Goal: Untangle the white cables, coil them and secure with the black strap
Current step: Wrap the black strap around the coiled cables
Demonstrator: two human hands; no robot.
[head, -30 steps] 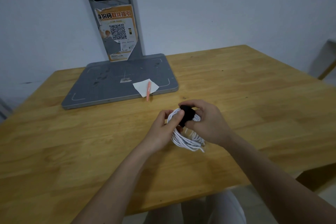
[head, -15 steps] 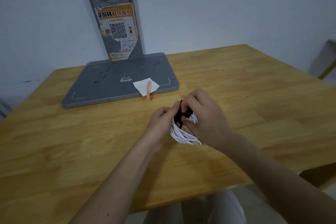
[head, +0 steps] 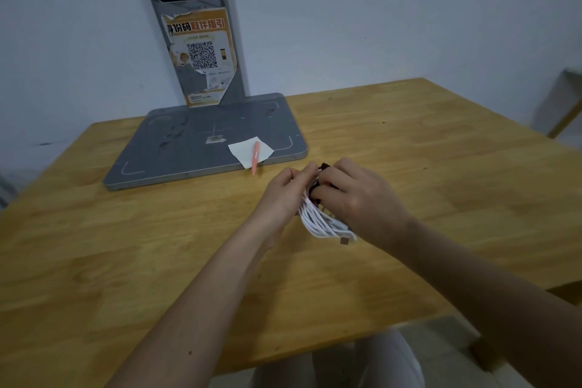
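White cables [head: 321, 220] sit in a coil between both hands, just above the table [head: 409, 167]. The left hand [head: 285, 190] grips the coil's far end, likely so the loops can't spring apart. The right hand [head: 356, 195] pinches the black strap [head: 316, 187] around the same end, probably pulling it snug. Loose loops and a plug stick out below the hands, toward the person. A gray stand [head: 204, 148] lies near, behind the hands, with a paper [head: 248, 150] and an orange pen [head: 255, 158] on its front edge. Bare wood spreads to the right and toward the person, so there is room to move that way.
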